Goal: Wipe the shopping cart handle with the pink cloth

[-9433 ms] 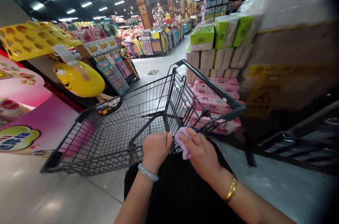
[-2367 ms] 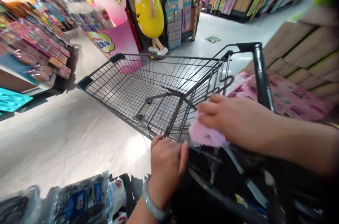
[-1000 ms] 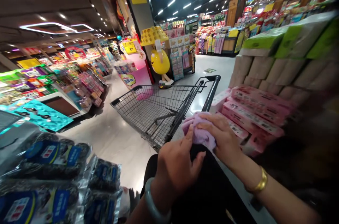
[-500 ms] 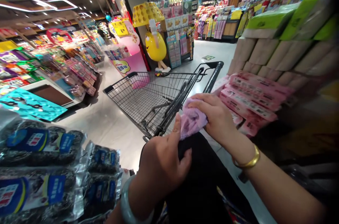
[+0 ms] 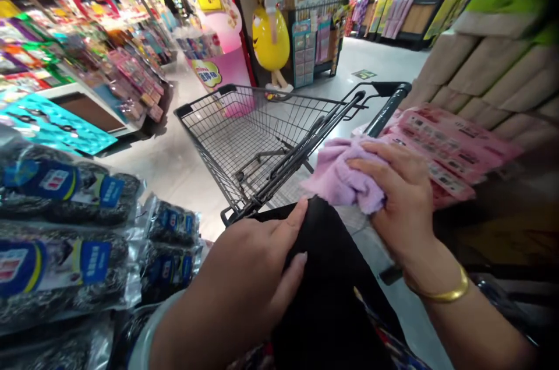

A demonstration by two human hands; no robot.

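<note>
My right hand (image 5: 402, 195) is closed on a crumpled lilac cloth (image 5: 345, 175), beside the handle of a black wire shopping cart (image 5: 262, 131). The cart's basket shows bare wire mesh. My left hand (image 5: 262, 265) rests at the near corner of the cart, against black fabric (image 5: 332, 277), with thumb and forefinger apart. The rest of its fingers are hidden, and nothing shows between the two visible digits. A gold bracelet circles my right wrist and a pale bangle my left.
Dark packaged goods (image 5: 56, 253) are stacked at the near left. Pink packs (image 5: 445, 148) and green-topped bundles (image 5: 498, 61) stand at the right. Beyond the cart are a yellow egg-shaped figure (image 5: 271, 43) and a pink display (image 5: 225, 67).
My right hand has moved right with the cloth, away from my left hand, and more of the cloth hangs loose. The view has tilted down.
</note>
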